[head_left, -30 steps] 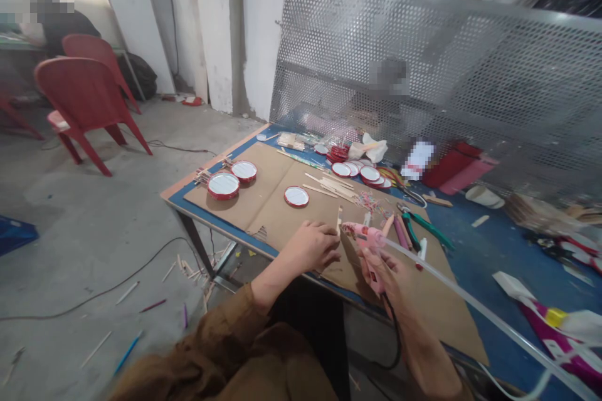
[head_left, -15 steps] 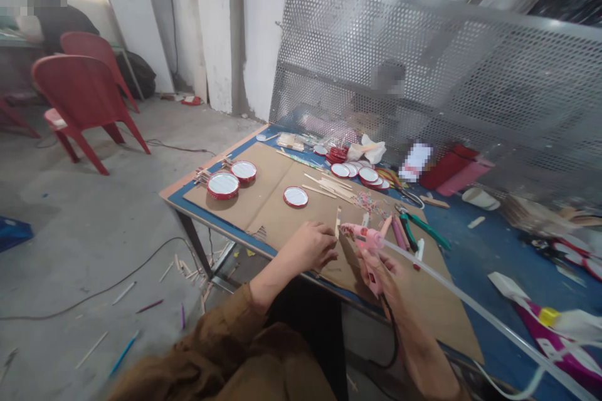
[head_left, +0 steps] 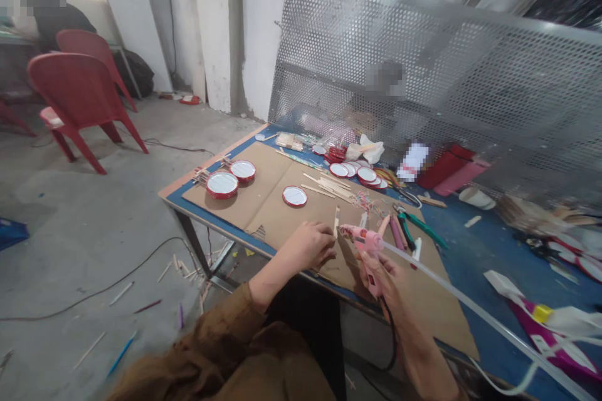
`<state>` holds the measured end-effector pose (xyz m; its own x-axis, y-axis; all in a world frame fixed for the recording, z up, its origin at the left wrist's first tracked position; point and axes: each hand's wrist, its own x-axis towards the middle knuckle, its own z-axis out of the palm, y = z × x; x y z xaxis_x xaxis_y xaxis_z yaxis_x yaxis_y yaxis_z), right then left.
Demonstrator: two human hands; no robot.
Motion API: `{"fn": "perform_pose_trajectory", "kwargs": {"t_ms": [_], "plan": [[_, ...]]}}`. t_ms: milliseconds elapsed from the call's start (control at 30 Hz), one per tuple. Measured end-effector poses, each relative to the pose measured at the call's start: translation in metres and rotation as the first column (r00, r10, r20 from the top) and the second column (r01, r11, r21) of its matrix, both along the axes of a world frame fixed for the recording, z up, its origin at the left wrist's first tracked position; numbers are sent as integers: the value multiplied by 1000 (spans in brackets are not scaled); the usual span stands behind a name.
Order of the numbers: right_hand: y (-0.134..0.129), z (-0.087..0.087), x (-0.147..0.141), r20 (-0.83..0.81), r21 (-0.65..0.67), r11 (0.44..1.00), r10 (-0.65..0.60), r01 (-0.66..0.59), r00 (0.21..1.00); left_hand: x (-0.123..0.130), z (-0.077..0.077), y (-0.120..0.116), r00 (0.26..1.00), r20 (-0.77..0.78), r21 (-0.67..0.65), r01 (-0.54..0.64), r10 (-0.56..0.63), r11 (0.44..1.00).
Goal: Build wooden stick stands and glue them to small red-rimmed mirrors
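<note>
My right hand [head_left: 382, 272] is wrapped round the handle of a pink glue gun [head_left: 369, 240], with a long clear glue stick [head_left: 451, 291] trailing out of its back. The gun's nozzle points left, at or close to a short wooden craft stick [head_left: 337, 220]. That stick stands up from the fingertips of my left hand [head_left: 314, 245], which are closed on its lower end. Beyond the hands, a white disc with a red rim [head_left: 294, 195] lies flat on the cardboard sheet [head_left: 268, 207]. Two similar red-rimmed discs with sticks attached [head_left: 222, 184] rest at the left.
Loose craft sticks [head_left: 329, 186], green-handled pliers [head_left: 426, 229] and stacked red-rimmed lids [head_left: 367, 174] lie past my hands. A purple and white tool [head_left: 540, 326] is at the right. A perforated metal panel [head_left: 423, 56] borders the table's back. Red chairs [head_left: 78, 100] and a seated person are at far left.
Both hands hold nearly the same pose, the glue gun staying beside the craft stick. The whole view has shifted very slightly.
</note>
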<state>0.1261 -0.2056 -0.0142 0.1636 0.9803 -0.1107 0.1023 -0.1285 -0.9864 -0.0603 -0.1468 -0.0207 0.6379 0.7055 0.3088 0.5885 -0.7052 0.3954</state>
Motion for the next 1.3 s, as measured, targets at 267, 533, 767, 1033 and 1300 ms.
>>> {"fn": "perform_pose_trajectory", "kwargs": {"t_ms": [267, 533, 767, 1033, 1300], "plan": [[-4, -4, 5, 35, 6, 998, 65, -65, 997, 0, -3, 1, 1000, 0, 14, -10, 10, 1000], [-9, -2, 6, 56, 21, 997, 77, -78, 995, 1, -5, 1, 1000, 19, 19, -1, 0, 1000], [-10, -2, 7, 61, 26, 996, 79, -80, 995, 2, -9, 3, 999, 46, 29, 0, -1, 1000], [-13, -4, 8, 18, 1, 998, 59, -59, 998, 2, -11, 4, 999, 51, 36, 1, -3, 999], [-19, -5, 9, 4, -54, 998, 38, -37, 999, 3, -10, 4, 998, 60, 34, 7, -9, 999]]}}
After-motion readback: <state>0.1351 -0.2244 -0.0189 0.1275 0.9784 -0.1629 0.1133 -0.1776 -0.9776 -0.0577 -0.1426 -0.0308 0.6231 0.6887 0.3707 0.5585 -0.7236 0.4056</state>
